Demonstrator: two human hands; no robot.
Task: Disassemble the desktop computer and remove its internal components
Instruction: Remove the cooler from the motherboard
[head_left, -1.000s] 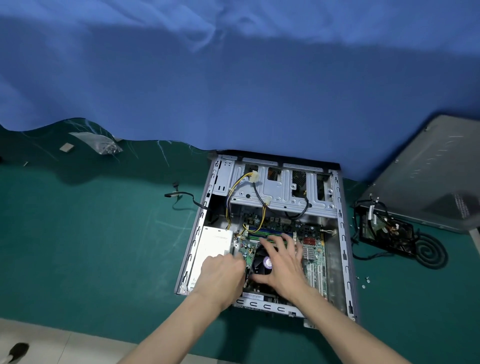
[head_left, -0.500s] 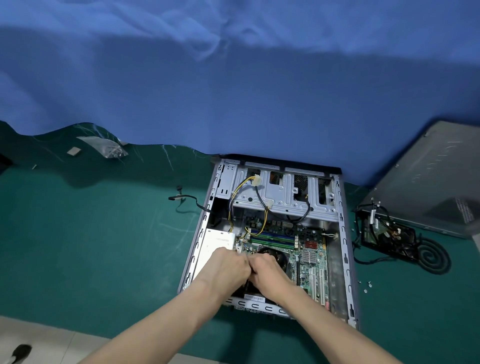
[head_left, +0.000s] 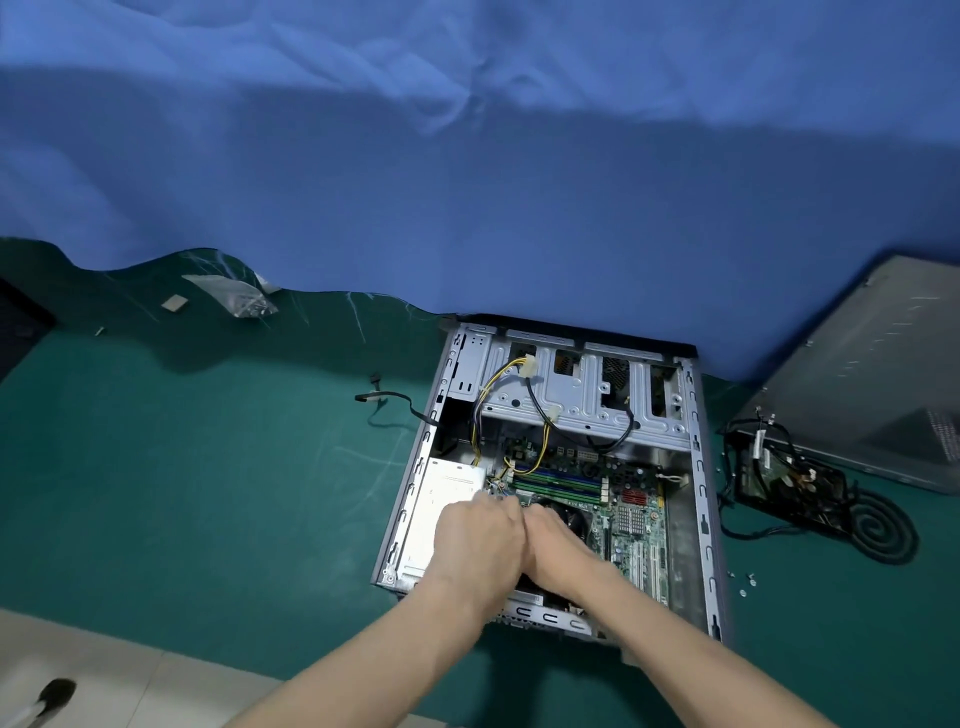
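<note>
Right hand (head_left: 558, 545) shifted across one fan (head_left: 570, 512) against left hand (head_left: 478, 535), both grips hidden, cannot tell, one open case (head_left: 700, 467)

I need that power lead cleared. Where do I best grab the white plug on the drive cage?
Pinch the white plug by its side faces, from above: it lies exposed atop the drive cage, with its wires trailing down into the case.
</note>
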